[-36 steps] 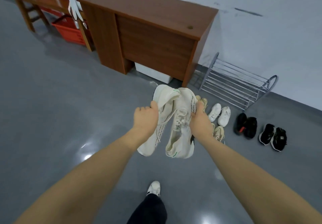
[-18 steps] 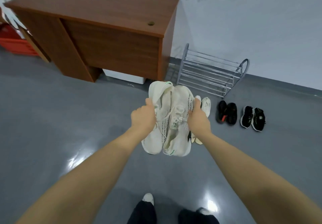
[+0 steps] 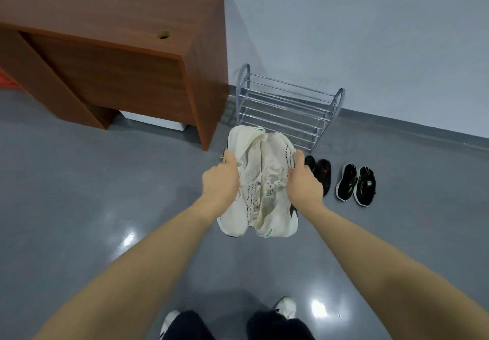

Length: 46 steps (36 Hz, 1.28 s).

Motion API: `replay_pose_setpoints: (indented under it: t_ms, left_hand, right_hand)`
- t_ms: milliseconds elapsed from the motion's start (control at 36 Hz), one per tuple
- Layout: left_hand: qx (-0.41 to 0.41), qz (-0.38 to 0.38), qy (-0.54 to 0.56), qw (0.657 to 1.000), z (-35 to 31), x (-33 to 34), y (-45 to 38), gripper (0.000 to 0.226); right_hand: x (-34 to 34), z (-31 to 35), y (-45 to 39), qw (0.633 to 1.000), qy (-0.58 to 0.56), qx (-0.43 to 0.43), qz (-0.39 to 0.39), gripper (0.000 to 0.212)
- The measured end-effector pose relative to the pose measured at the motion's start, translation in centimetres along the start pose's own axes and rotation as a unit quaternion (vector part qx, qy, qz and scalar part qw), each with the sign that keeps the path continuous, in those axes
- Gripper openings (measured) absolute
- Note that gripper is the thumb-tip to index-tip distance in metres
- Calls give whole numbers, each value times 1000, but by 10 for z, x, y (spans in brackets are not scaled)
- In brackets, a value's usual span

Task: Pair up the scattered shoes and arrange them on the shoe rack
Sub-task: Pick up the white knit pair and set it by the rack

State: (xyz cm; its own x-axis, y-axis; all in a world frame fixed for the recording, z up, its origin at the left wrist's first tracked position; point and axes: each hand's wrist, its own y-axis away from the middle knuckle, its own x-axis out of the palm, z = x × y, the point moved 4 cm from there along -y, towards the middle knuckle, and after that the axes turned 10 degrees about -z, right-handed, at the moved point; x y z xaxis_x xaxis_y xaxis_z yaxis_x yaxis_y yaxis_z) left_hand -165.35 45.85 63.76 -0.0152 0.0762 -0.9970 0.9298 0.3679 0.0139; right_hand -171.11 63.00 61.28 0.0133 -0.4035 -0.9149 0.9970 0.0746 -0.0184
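I hold a pair of cream-white knit sneakers side by side in the air, toes pointing toward me. My left hand [image 3: 221,183] grips the left sneaker [image 3: 244,154] at its outer side. My right hand [image 3: 303,181] grips the right sneaker [image 3: 275,207] at its outer side. Beyond them, against the wall, stands the bare metal shoe rack [image 3: 288,104]. On the floor to its front right lie a black pair with red marks [image 3: 321,173], partly hidden by my right hand, and a black pair with white soles [image 3: 356,185]. The held sneakers cover other shoes.
A brown wooden desk [image 3: 119,56] stands left of the rack, with a white box [image 3: 156,122] beneath it. The grey floor is glossy. My feet in white shoes [image 3: 287,306] show at the bottom edge. An orange crate corner [image 3: 6,81] peeks at far left.
The view has come closer to the rack and turned right. The sneakers stay gripped in both hands and now cover the white and beige pairs seen on the floor earlier.
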Motion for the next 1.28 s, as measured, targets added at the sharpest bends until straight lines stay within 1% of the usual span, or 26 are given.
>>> replay_pose_setpoints:
  t_ms: [111, 222, 306, 472, 528, 583, 611, 639, 694, 750, 778, 833, 889, 972, 1056, 1083, 1139, 1278]
  left_hand:
    - [-25, -1, 8, 1000, -52, 6, -16, 28]
    - [-40, 1, 26, 999, -90, 10, -38, 29]
    - [-36, 13, 31, 999, -111, 19, -55, 25]
    - [-7, 27, 11, 1000, -143, 44, -91, 38]
    - [10, 27, 4, 1000, -156, 53, -104, 35]
    - [15, 20, 8, 1000, -169, 62, -118, 28]
    - [17, 12, 11, 1000, -175, 64, -124, 28]
    - [22, -13, 11, 1000, -180, 64, -129, 31]
    - [47, -67, 18, 996, -191, 66, -141, 44]
    - [77, -75, 18, 994, -200, 78, -152, 56]
    - [77, -56, 23, 995, -203, 89, -157, 55]
    - [84, -54, 3, 995, -210, 101, -163, 47]
    - [89, -52, 5, 995, -217, 118, -167, 44]
    - [72, -25, -30, 997, -229, 133, -174, 39]
    - [25, 54, -21, 998, -242, 162, -179, 25]
    - [13, 70, -8, 997, -247, 171, -180, 25]
    - [-13, 78, 4, 997, -260, 190, -181, 25]
    - [-56, 103, 22, 993, -296, 243, -183, 34]
  right_hand:
    - [-14, -41, -32, 1000, 5, 5, 16, 38]
    - [-19, -73, -60, 999, -16, 15, 28, 36]
    - [-15, -94, -82, 999, -25, 29, 36, 31]
    - [-6, -124, -123, 998, -33, 31, 51, 29]
    - [-5, -134, -135, 998, -29, 40, 49, 27]
    - [-1, -144, -149, 997, -25, 56, 46, 27]
    - [1, -148, -155, 996, -24, 70, 44, 28]
    - [2, -153, -159, 995, -23, 82, 45, 29]
    - [9, -162, -171, 994, -24, 96, 51, 31]
    - [15, -171, -181, 993, -21, 101, 61, 35]
    - [18, -175, -186, 992, -20, 103, 67, 35]
    - [24, -185, -195, 991, -22, 102, 80, 33]
    - [30, -196, -203, 991, -22, 99, 92, 32]
    - [42, -217, -214, 989, -26, 93, 109, 32]
    - [58, -242, -226, 986, -32, 99, 129, 32]
    - [63, -252, -229, 985, -34, 99, 135, 32]
    - [73, -274, -235, 983, -35, 99, 148, 31]
    - [93, -325, -250, 980, -48, 94, 168, 28]
